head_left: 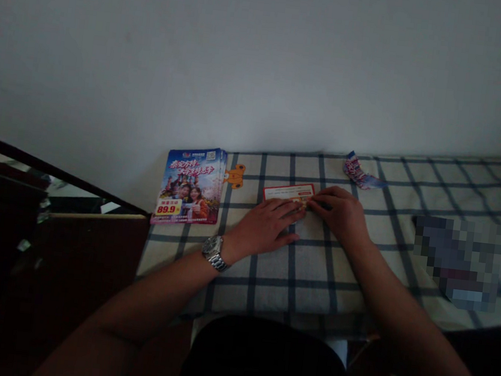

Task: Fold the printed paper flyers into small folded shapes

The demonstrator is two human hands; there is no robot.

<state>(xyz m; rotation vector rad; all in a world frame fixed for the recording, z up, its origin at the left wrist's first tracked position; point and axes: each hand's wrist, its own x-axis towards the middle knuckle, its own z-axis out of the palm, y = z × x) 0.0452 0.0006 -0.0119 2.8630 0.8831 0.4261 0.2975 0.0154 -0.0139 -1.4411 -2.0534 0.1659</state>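
Note:
A folded paper flyer (287,191) with a red border lies on the checked cloth (313,273) near the wall. My left hand (265,226) rests flat on its near part, fingers stretched out and together; a metal watch (215,252) sits on that wrist. My right hand (341,213) lies on the flyer's right end, fingers curled and pinching its edge. Both hands meet over the flyer.
A stack of colourful flyers (191,185) lies at the cloth's left end by the wall. A crumpled folded flyer (360,173) sits further back right. A blurred dark object (457,260) lies at the right. Dark wooden furniture (43,261) stands to the left.

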